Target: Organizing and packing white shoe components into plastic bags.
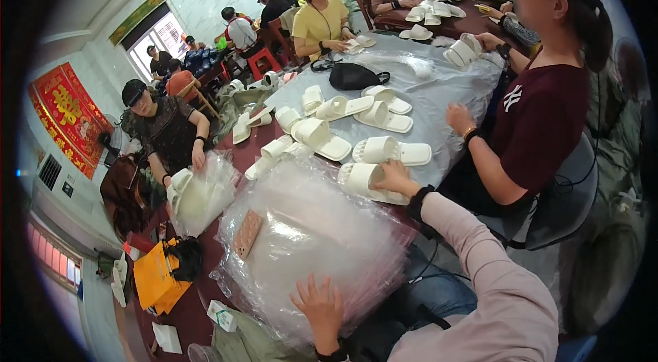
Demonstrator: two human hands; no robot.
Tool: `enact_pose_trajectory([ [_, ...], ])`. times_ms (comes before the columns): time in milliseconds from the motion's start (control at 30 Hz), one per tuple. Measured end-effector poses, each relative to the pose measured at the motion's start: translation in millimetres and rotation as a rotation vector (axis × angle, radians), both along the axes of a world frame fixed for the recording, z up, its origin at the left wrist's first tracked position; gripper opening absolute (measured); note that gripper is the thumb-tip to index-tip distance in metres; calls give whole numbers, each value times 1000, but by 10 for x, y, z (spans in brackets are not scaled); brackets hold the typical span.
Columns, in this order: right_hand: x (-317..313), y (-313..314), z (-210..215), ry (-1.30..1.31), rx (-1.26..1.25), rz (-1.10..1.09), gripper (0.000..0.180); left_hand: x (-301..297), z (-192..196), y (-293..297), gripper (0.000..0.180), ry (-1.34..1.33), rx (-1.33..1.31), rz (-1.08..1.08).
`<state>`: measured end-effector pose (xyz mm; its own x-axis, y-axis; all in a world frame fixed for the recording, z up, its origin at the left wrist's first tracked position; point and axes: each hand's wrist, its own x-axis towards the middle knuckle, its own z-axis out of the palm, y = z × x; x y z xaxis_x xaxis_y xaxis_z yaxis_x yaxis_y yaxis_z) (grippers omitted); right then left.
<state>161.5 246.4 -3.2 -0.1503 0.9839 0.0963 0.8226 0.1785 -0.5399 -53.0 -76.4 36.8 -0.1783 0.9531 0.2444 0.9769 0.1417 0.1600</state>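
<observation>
My left hand (320,308) lies with its fingers spread on the near edge of a stack of clear plastic bags (315,252). Farther right, my right hand (396,182) has its fingers closed on a white slide slipper (356,180), which rests at the far right edge of the stack. Just beyond it lies another white slipper (384,151). A reddish-brown block with holes (247,233) sits on top of the bags. More white slippers (321,139) are spread over the table past the stack.
A co-worker in dark red (548,115) sits at my right, holding a white slipper (463,52). At the left, another person handles a plastic bag (205,197) with slippers. A black pouch (356,77) lies mid-table; a yellow bag (159,276) is at the near left.
</observation>
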Motion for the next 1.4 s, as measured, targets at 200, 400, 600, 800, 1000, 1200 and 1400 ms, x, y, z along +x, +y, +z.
enact_pose_trajectory([
  [200,-162,270,-213,-9,196,-272,38,-84,-353,-87,56,35,-201,-46],
  [400,-296,319,-297,111,298,-550,36,-76,-396,-82,62,-26,-169,-42],
  [600,-197,394,-276,-17,172,-234,24,-111,-384,-38,66,-58,-112,-24],
  [800,216,39,19,845,325,-298,27,-201,-324,-39,59,-79,-63,-51],
  [1000,574,-1109,752,1025,20,289,34,-328,-194,-6,52,-281,-5,-155],
  [1200,480,-1927,882,728,-132,1101,42,-375,8,178,48,-270,-5,-133],
  [1400,231,-2211,742,578,-343,1162,43,-366,134,288,51,-495,8,-268],
])
